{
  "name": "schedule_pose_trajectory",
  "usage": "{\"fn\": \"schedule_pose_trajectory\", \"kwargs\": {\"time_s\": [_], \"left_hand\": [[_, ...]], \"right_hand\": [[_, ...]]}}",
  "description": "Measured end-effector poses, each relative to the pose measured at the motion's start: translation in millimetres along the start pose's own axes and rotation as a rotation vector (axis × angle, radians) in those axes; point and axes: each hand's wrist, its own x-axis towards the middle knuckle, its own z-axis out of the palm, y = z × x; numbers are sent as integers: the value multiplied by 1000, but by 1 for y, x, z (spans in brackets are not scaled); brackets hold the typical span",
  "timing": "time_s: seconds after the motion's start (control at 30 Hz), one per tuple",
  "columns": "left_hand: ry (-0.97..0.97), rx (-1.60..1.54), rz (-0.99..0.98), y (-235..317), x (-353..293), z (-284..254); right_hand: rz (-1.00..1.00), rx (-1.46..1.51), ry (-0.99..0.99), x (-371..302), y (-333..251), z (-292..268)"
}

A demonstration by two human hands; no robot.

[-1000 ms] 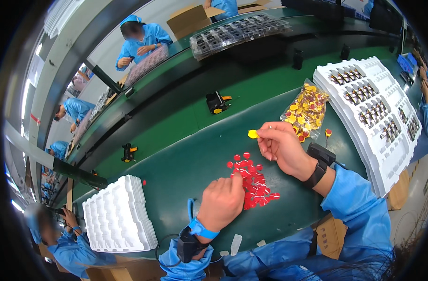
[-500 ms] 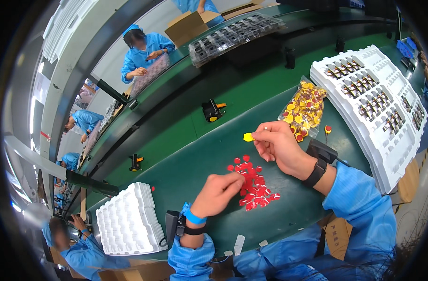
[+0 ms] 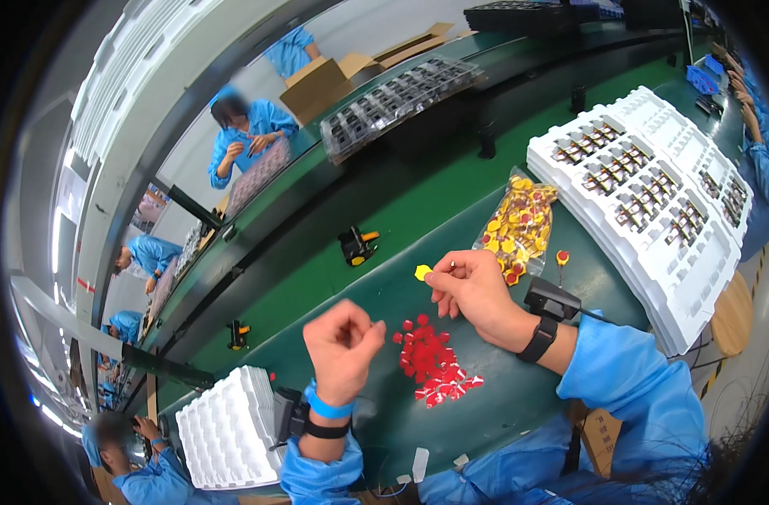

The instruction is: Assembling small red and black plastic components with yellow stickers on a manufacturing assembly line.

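Between my right hand's [image 3: 481, 299] thumb and forefinger, a small yellow six-sided piece [image 3: 422, 273] is pinched by its edge, clear of the table. My left hand [image 3: 344, 347] is raised to the left of a pile of small red round pieces [image 3: 426, 353], with fingers curled and thumb against them. Whatever those fingers may hold is hidden. The nearer pieces in the pile show white marks. Beyond my right hand lies a clear plastic bag [image 3: 519, 220] filled with yellow and red pieces. A single red and yellow piece [image 3: 562, 257] rests beside the bag.
White moulded trays [image 3: 654, 126] holding small wired parts stand at the right. Another stack of white trays [image 3: 228, 425] is at the near left. The green belt [image 3: 308, 278] carries black and yellow devices [image 3: 357, 246]. A co-worker [image 3: 248, 139] sits across it; others line the left.
My left hand has lifted off the red pile and moved left and up. My right hand still pinches the yellow piece. The whole view has shifted slightly.
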Motion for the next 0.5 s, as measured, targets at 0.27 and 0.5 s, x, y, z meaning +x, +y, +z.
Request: {"fn": "schedule_pose_trajectory", "kwargs": {"time_s": [0.27, 0.5], "left_hand": [[-218, -41, 17, -13, 167, 51], [-459, -445, -160, -19, 146, 72]], "right_hand": [[-366, -123, 296, 14, -12, -11], [-402, -29, 483, 33, -18, -33]]}}
